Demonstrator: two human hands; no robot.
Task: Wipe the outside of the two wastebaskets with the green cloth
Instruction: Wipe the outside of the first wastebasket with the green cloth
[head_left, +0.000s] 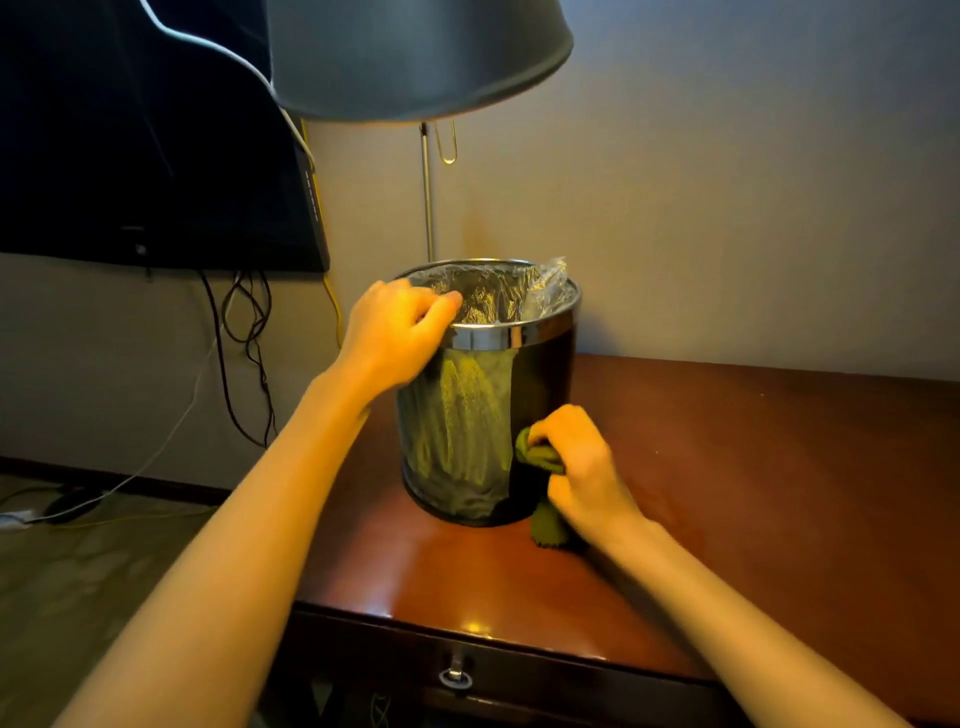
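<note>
Item: black wastebasket (543, 379), chrome-rimmed, upright on wooden desk (727, 467); wiping apparently under way.
Left hand (395, 338) clenched over the rim, steadying. Right hand (582, 467) grasped the bunched green cloth (537, 454) against the lower wall, which lay just left of that grip, long axis vertical. Second wastebasket not in view.

Both arms reach forward, left grip (395, 338) curled high (thumb out), right grip (582, 467) clenched lower.
</note>
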